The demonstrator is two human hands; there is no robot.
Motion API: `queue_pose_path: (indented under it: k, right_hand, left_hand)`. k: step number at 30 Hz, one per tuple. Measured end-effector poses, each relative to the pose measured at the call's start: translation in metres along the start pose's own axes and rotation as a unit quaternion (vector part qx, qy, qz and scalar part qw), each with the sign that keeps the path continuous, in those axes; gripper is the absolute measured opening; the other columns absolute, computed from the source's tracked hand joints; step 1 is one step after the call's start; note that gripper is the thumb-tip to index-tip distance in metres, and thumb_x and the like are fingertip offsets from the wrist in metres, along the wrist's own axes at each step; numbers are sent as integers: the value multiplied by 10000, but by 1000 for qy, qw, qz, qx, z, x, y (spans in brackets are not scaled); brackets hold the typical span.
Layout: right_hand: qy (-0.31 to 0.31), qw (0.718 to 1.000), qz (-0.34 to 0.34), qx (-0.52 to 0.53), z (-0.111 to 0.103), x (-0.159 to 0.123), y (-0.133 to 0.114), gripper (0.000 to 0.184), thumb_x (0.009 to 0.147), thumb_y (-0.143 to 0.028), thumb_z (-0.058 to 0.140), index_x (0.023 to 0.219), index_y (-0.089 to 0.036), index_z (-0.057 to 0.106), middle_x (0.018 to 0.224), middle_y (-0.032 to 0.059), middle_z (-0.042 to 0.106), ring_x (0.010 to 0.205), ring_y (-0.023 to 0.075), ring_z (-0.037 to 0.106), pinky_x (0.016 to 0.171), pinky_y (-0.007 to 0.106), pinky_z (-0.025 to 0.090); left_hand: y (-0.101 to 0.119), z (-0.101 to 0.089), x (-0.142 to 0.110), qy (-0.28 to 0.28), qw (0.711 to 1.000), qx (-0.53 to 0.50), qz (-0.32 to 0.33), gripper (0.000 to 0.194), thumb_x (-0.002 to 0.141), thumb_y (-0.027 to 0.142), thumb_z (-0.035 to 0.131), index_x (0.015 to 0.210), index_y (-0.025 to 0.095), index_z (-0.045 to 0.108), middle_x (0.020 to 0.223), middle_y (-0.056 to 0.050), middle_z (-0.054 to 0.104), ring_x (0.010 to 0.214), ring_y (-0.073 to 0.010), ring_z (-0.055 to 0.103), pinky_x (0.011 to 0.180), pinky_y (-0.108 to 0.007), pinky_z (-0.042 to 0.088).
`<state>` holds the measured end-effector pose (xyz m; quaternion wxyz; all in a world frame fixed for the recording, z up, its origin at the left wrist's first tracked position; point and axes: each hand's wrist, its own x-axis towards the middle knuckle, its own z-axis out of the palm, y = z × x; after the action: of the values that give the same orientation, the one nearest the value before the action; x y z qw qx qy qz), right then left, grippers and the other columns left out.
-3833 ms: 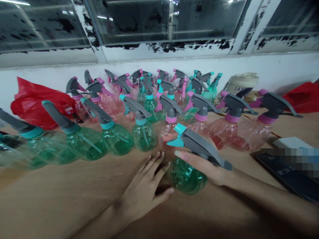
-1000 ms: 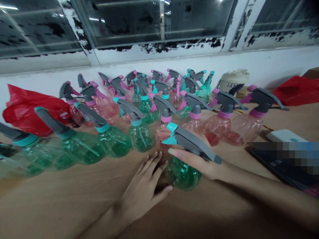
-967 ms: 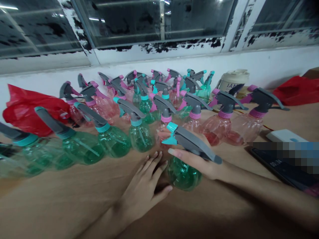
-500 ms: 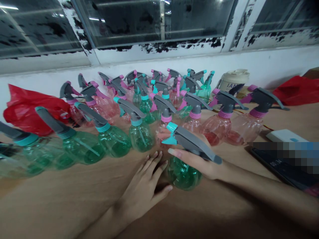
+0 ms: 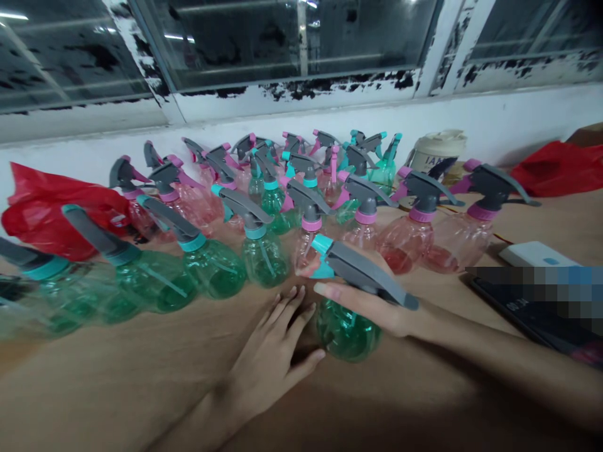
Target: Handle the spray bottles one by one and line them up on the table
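My right hand (image 5: 377, 298) is wrapped round the neck of a green spray bottle (image 5: 346, 333) with a grey and turquoise trigger head. Its nozzle points to the upper left, and some of the fingers are hidden behind the head. Flat on the wooden table (image 5: 141, 376), with fingers stretched out, lies my left hand (image 5: 273, 358), just left of that bottle and holding nothing. Beyond the left hand stands another green spray bottle (image 5: 266, 260). A pink spray bottle (image 5: 306, 245) is partly covered by the right hand.
Several more green and pink spray bottles crowd the back, below the windows. Red plastic bags (image 5: 61, 213) lie at the left and far right. A white tub (image 5: 436, 150) stands by the wall. On the right are a white box (image 5: 532, 257) and a dark phone (image 5: 513, 307).
The view has shifted very slightly. Both hands stay in place, and the right hand keeps its grip on the green spray bottle; the turquoise trigger looks slightly closer to its fingers.
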<state>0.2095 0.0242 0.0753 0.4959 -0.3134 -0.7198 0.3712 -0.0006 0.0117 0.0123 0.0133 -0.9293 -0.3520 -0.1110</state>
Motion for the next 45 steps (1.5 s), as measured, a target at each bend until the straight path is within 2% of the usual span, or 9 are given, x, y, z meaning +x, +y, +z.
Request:
queue_pose_path:
  k: [3,9,14,18,23,28,33,39,45]
  right_hand:
    - [13,1000,-14,-6,0,0,0,233,813,-345,667,1017,-240,628,903,2,656,755,145,623,683,296,508]
    - [28,998,-15,-51,0,0,-4,184,801,-374,664,934,-251,630,745,-21,597,638,139,557,590,291,474]
    - [28,998,-21,-47,0,-1,-1,175,810,-353,657,944,-247,618,813,-11,626,694,146,580,654,304,487]
    - [33,999,-5,-44,0,-4,4,174,815,-370,660,936,-251,623,786,-22,591,702,146,560,647,302,475]
    - [16,1000,12,-18,13,-2,1,230,831,-372,643,1029,-257,654,808,-11,623,756,166,601,720,324,498]
    - [-7,1000,-15,9,46,8,-8,277,819,-390,648,1063,-260,658,846,1,659,753,168,620,751,338,504]
    - [-31,999,-36,10,90,19,-18,294,823,-390,636,1067,-226,648,881,17,674,769,165,627,734,330,503]
    - [-63,996,-40,44,150,25,-30,314,830,-404,622,1098,-240,608,985,38,681,877,189,653,809,363,520]
    - [-97,989,-74,87,206,35,-41,314,809,-356,631,1088,-221,580,1054,75,663,924,201,651,840,368,527]
  left_hand:
    - [0,-1,0,6,1000,-5,-1,592,896,449,577,1368,128,421,1462,-185,385,1345,-335,359,1061,-508,357]
    - [0,3,-1,2,1000,-15,-2,599,900,441,571,1382,131,397,1466,-180,379,1352,-341,341,1056,-520,358]
    - [0,3,-1,-10,1000,-12,-6,608,908,469,552,1377,114,401,1439,-196,409,1347,-348,344,1055,-530,348]
    - [1,1,0,-27,999,-37,-18,739,863,511,600,1409,87,338,1446,-216,390,1349,-350,337,1074,-527,314]
    - [4,-8,-2,-12,992,-119,-44,908,801,535,647,1475,154,174,1470,-192,359,1350,-353,334,1077,-544,295]
    - [7,-22,-22,15,980,-180,-83,924,760,496,702,1457,196,175,1347,-165,492,1242,-353,476,1014,-544,394]
    - [6,-37,-63,86,972,-152,-158,884,708,432,746,1391,188,241,1216,-163,568,1131,-361,564,898,-523,506]
    - [8,-57,-110,196,954,-110,-196,861,767,550,686,1415,234,216,1278,-145,533,1153,-349,552,907,-498,507]
    - [0,-60,-147,241,933,-93,-253,724,850,563,602,1395,213,279,1249,-145,527,1148,-341,538,925,-512,486]
